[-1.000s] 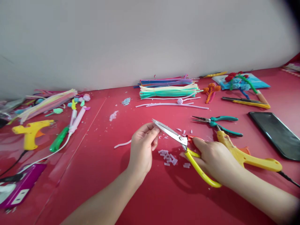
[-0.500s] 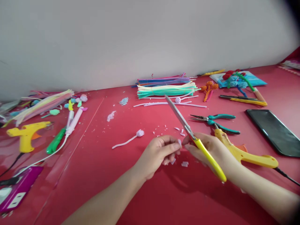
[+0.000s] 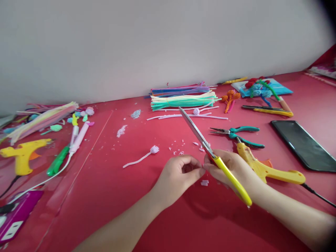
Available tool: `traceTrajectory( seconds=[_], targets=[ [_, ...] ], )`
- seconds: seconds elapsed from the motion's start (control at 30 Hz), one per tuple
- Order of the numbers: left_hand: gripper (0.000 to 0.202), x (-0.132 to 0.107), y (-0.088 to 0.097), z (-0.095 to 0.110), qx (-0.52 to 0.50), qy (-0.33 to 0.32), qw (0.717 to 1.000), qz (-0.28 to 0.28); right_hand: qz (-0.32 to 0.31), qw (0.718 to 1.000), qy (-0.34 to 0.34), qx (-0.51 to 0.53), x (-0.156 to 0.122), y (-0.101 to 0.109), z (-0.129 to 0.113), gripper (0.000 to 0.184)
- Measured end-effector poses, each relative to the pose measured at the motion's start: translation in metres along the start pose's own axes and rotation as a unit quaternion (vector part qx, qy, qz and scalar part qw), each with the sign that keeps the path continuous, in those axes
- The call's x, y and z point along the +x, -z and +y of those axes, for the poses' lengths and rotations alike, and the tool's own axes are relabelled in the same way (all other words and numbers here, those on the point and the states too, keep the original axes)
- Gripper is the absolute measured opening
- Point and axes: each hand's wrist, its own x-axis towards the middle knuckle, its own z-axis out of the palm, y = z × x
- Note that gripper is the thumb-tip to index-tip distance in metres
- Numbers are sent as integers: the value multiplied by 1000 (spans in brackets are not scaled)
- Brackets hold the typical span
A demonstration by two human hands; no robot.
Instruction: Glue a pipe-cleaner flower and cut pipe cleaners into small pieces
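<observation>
Yellow-handled scissors (image 3: 231,178) rest in my right hand (image 3: 233,168), blades together and pointing up and away to the left. My left hand (image 3: 181,178) is closed in a pinch, thumb and forefinger tips meeting the fingertips of my right hand; whatever lies between them is hidden. Just below the fingertips, several short lilac pipe cleaner pieces (image 3: 204,183) lie on the red table. Tiny lilac clippings (image 3: 178,147) are scattered beyond the hands. Left of my left hand lies a lilac pipe cleaner stem with a fluffy round head (image 3: 154,149).
Pipe cleaner bundles (image 3: 183,100) lie by the wall. Right are teal-handled pliers (image 3: 233,132), a yellow glue gun (image 3: 273,171) and a phone (image 3: 301,143). Left are another glue gun (image 3: 23,155), a pink corded tool (image 3: 81,136) and a purple power strip (image 3: 23,213).
A small lilac piece seen between my left fingertips is now hidden as both hands' fingertips have come together. The scissors remain in my right hand. The view has shifted slightly.
</observation>
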Motion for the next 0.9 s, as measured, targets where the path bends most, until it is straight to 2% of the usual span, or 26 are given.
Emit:
traceTrajectory(
  seconds=[0.13, 0.2, 0.27, 0.37, 0.47, 0.67, 0.9],
  targets=[
    [11, -1, -3, 0, 67, -28, 997, 28, 15, 998, 45, -47, 1, -2, 4, 9],
    [9, 0, -1, 0, 25, -25, 999, 42, 29, 993, 60, -101, 2, 0, 5, 14],
    [9, 2, 3, -1, -36, -16, 996, 84, 49, 980, 64, -183, 3, 3, 6, 20],
    [12, 7, 13, -2, -109, -9, 982, 157, 82, 947, 60, -305, 4, 6, 7, 30],
    [13, 10, 21, -4, -170, -22, 967, 191, 80, 920, 75, -376, 3, 6, 9, 30],
    [7, 10, 27, -2, -206, -62, 954, 208, 78, 863, 112, -486, 2, 3, 16, 29],
    [6, 9, 29, -3, -211, -68, 951, 216, 78, 846, 130, -511, 2, 2, 19, 28]
  ],
)
